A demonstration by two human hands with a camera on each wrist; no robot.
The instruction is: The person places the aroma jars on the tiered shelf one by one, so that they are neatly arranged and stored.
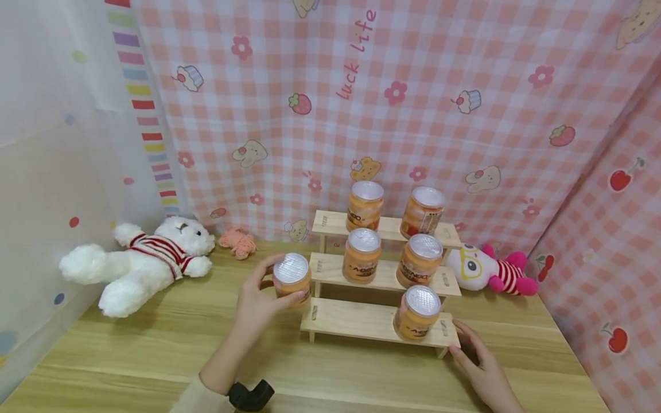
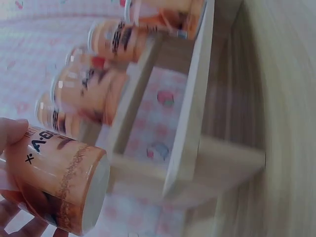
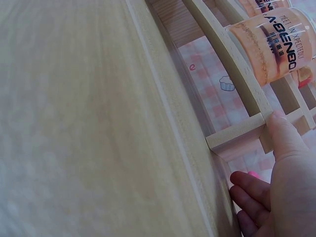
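My left hand [image 1: 260, 295] grips an orange jar [image 1: 292, 281] with a silvery lid, thumb in front and fingers around the far side. The jar is held beside the left end of a three-step wooden stand [image 1: 356, 318]; in the left wrist view its pale base [image 2: 96, 192] faces the stand. At the stand's right end, my right hand [image 1: 480, 361] holds the lowest step between thumb and forefinger. Its thumb [image 3: 286, 136] presses the board's end, while the other fingers lie bent below. A similar jar [image 1: 417, 314] stands on the right of that lowest step.
Two jars stand on the middle step, including one at left [image 1: 362, 258], and two on the top step, including one at right [image 1: 422, 213]. A white teddy bear [image 1: 155, 258] and pink yarn [image 1: 237, 244] lie left. A plush toy [image 1: 490, 269] lies behind the stand's right end.
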